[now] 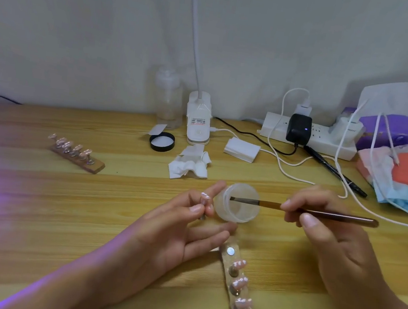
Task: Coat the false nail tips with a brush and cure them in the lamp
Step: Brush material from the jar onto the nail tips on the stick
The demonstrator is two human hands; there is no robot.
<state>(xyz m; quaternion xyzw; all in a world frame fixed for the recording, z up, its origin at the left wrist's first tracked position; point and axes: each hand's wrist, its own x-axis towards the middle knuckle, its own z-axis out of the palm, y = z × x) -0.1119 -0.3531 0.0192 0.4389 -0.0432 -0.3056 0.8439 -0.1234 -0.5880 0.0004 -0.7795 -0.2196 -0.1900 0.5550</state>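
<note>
My left hand [183, 226] pinches a small stand with a pink false nail tip [204, 197] between thumb and fingers, right beside an open frosted jar [238, 211]. My right hand [326, 236] grips a brown-handled brush [319, 212]; its dark bristle tip is inside the jar's mouth. A holder strip [238, 287] with several decorated nail tips lies in front of the jar, between my hands. A second wooden strip of nail tips [76, 152] lies at the left. Violet light spills onto the table from the left edge; the lamp itself is barely in view.
The jar's black lid [162, 142], a crumpled wipe [190, 165], a pad stack [241, 149], a clip lamp base [199, 119] and a clear bottle [168, 98] stand behind. A power strip [310, 136] with cables, a black pen [337, 172] and a face mask [405, 179] crowd the right.
</note>
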